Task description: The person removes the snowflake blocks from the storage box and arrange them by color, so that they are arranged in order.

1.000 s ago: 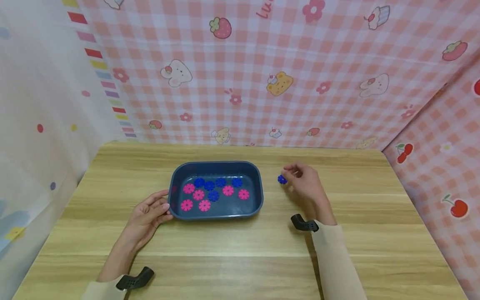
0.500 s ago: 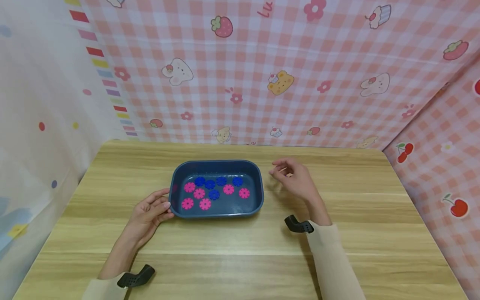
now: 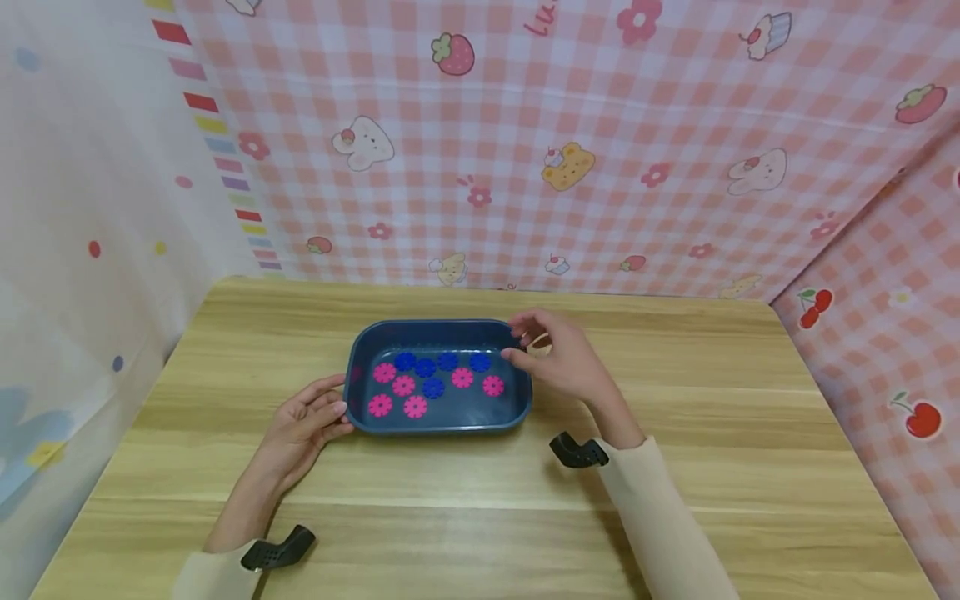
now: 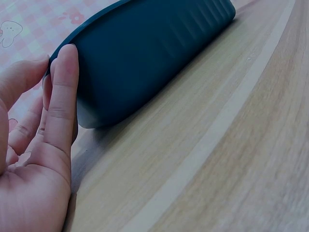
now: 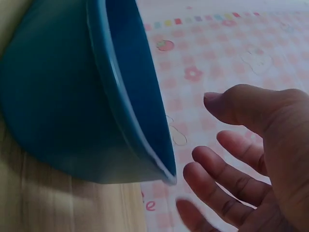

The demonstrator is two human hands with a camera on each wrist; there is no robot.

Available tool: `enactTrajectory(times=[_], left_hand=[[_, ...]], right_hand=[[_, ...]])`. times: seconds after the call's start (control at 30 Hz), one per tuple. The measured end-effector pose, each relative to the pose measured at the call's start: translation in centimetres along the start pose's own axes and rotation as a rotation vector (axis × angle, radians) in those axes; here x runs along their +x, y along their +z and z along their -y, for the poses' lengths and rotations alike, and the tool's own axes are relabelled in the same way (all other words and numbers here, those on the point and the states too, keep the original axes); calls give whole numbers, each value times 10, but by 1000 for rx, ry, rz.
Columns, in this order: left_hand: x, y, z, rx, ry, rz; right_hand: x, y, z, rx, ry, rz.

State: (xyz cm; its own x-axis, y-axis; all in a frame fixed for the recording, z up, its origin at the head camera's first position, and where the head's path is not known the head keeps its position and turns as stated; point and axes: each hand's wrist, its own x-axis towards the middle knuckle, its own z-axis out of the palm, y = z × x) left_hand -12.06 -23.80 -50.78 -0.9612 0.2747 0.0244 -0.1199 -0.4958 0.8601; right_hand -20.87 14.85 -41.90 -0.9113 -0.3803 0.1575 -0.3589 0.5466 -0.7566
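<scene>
The dark blue tray sits on the worktop, its left end pinched between the thumb and fingers of the left hand. The right hand, fingers parted and holding nothing, hovers just beside the tray's right end.

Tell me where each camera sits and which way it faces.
Head: worn on the head, facing forward and down onto the dark-blue tray with snowflake discs; left hand, right hand and sleeves show.
Left wrist: on that wrist, facing the tray's outer wall; only the left hand shows.
Right wrist: on that wrist, facing the tray's end; only the right hand shows.
Shared by both wrist views: tray, wooden tabletop, gingham backdrop.
</scene>
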Motion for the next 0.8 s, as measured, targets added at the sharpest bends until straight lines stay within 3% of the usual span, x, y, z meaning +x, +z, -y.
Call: enactTrajectory(times=[0.2,0.4,0.8], left_hand=[[0,0,0,16,1,-6],[-1,-1,2,20,1,-3],[0,-2,2,-4,11,17]], right_hand=[[14,8,2,-162,-84,64],[20,17,1,-269,-37,97],[30,37,3,-364,-4,184]])
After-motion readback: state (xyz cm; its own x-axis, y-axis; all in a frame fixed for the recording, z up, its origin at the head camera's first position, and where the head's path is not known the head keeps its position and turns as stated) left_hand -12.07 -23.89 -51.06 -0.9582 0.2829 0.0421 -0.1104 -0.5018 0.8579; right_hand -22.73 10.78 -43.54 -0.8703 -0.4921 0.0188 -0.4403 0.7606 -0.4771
